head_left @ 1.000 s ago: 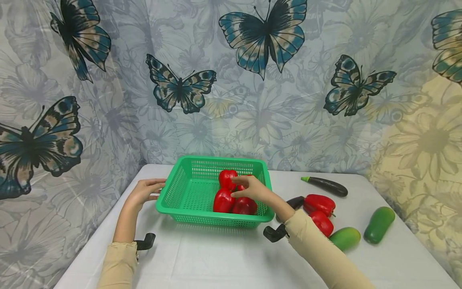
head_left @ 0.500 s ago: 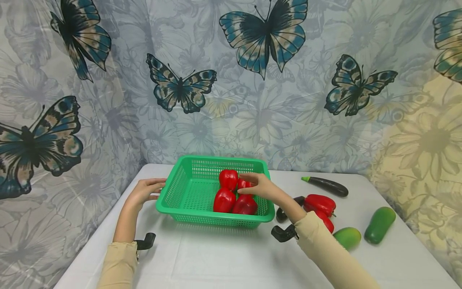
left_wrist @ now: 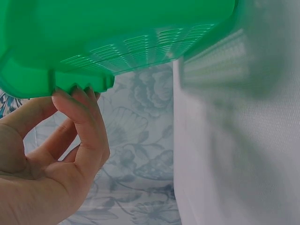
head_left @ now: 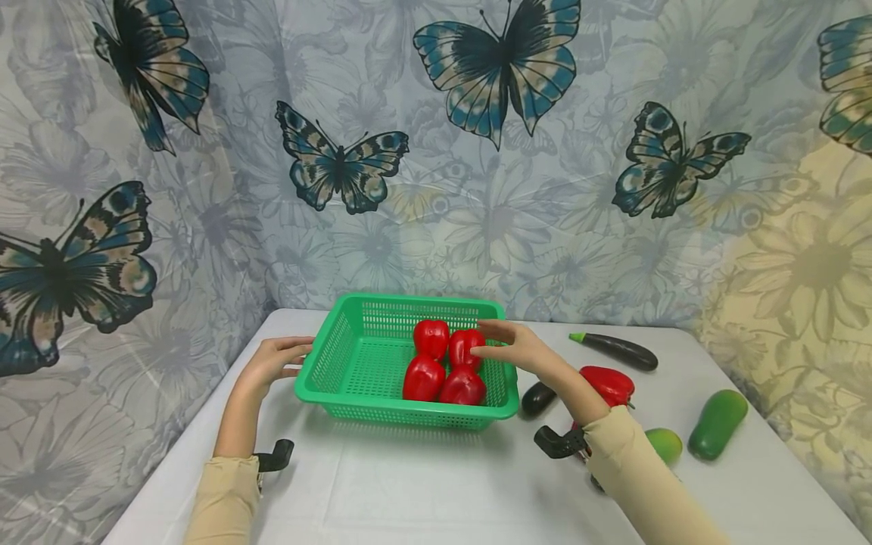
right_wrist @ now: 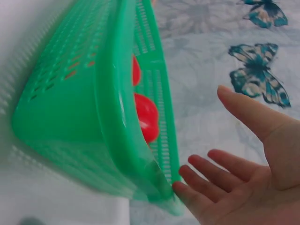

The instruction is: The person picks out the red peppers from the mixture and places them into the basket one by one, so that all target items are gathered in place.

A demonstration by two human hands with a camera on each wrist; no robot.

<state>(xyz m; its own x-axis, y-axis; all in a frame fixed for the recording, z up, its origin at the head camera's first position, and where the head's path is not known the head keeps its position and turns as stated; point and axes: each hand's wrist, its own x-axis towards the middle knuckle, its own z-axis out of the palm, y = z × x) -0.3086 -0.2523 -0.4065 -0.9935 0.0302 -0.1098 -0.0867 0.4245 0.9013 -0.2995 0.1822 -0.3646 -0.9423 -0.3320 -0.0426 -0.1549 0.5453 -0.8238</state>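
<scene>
A green plastic basket (head_left: 409,415) stands on the white table, with several red bell peppers (head_left: 424,377) lying in its right half. My left hand (head_left: 267,365) stays at the basket's left side. Its fingertips touch the rim (left_wrist: 82,83), as the left wrist view shows. Above the basket's right rim is my right hand (head_left: 521,350), spread and holding nothing. In the right wrist view its palm faces the camera, the thumb stands apart, and the little finger lies close to the rim. One bell pepper (head_left: 465,346) is partly covered by this hand in the head view.
Right of the basket lie a dark eggplant (head_left: 616,351), another eggplant (head_left: 538,397) partly hidden, a red bell pepper (head_left: 608,384), a green mango (head_left: 666,444) and a cucumber-like green vegetable (head_left: 717,425). My right forearm covers part of this group. A butterfly-patterned cloth (head_left: 463,250) hangs behind the table.
My right hand has moved right, from over the bell peppers toward the basket's right rim, uncovering them. The left hand and the basket have kept their places.
</scene>
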